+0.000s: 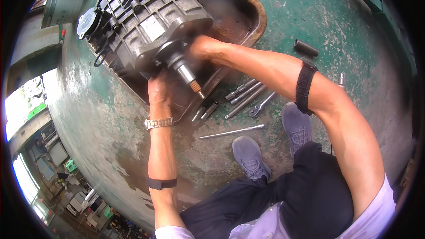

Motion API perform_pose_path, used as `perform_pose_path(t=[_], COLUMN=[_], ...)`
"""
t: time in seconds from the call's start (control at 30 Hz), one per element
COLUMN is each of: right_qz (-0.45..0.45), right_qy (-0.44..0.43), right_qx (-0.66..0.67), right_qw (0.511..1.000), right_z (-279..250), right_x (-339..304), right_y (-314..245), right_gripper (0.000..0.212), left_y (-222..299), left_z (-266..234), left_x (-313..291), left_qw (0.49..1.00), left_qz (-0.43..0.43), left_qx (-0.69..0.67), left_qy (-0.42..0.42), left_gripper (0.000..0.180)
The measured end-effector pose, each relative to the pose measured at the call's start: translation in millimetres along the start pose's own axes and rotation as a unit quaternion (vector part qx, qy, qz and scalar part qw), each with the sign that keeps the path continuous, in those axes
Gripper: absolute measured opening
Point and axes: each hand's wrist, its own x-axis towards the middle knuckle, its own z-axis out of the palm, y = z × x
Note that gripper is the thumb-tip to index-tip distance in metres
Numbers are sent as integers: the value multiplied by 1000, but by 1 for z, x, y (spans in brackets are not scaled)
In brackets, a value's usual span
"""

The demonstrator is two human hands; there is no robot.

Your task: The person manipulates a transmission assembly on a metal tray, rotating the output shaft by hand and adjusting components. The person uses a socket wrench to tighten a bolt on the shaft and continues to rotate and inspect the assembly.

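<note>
A grey ribbed metal gearbox point(152, 22) rests in a rusty, oil-stained metal tray point(254, 28) on the floor. From its near end a splined shaft point(183, 71) juts toward me, with a copper-coloured stretch near the tip. My left hand point(159, 90) reaches under the gearbox's near end, left of the shaft; its fingers are hidden there. On the other side of the shaft, my right hand point(203, 48) is against the gearbox's end, its fingers also out of sight behind the wrist and the housing. Whether either hand grips anything cannot be seen.
On the worn green floor near the tray lie a ratchet point(262, 105), several metal bars point(245, 99), sockets point(209, 110) and a thin rod point(231, 131). A dark tube point(306, 48) lies farther right. My shoes point(250, 157) are close to the rod. Shelves and clutter line the left.
</note>
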Motion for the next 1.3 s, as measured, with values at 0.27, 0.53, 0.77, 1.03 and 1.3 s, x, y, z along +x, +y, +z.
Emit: perform_pose_path(t=[0.27,0.53,0.77,1.03,1.3], right_qz=[195,327,146,82,234], right_qy=[43,122,75,77,86], right_qx=[198,393,230,86,506], right_qw=[960,851,959,990,826], right_z=[-31,-27,-13,11,-2], right_x=[-27,-30,-18,10,-26], right_y=[-19,-23,-12,-3,-4], right_gripper=[21,26,14,13,16], left_y=[-2,-6,-6,0,-3], left_z=[2,1,3,5,5], left_x=[3,4,5,-2,0], left_qw=[998,998,999,994,998], left_qz=[9,51,43,21,19], left_qx=[55,13,4,103,45], left_qy=[27,17,28,28,30], left_gripper=[23,23,23,24,23])
